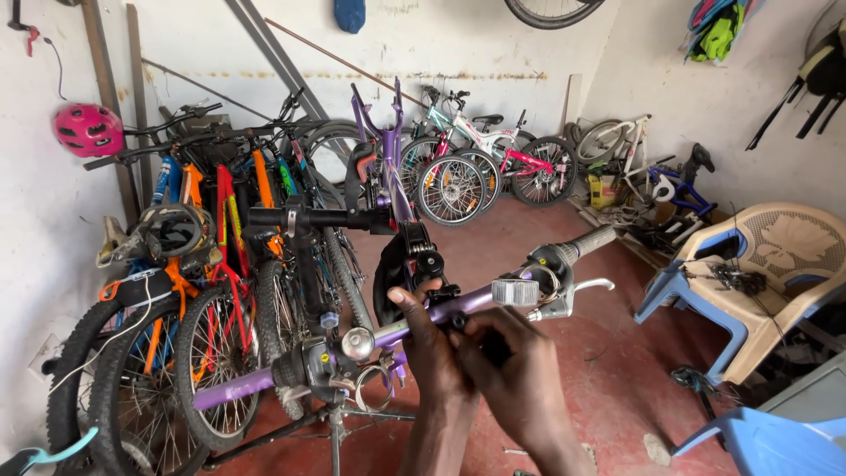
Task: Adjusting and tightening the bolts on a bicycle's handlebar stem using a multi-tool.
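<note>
At the purple handlebar (458, 306), left hand (429, 339) has its grip clenched on the bar; right hand (520, 375) grasps a small dark tool (459, 323) beside the silver bell (357, 344)

Both hands meet at the middle of the purple handlebar (458, 304): the left hand (429, 344) touches it, the right hand (515, 375) just beside the left one, below the handlebar.
</note>
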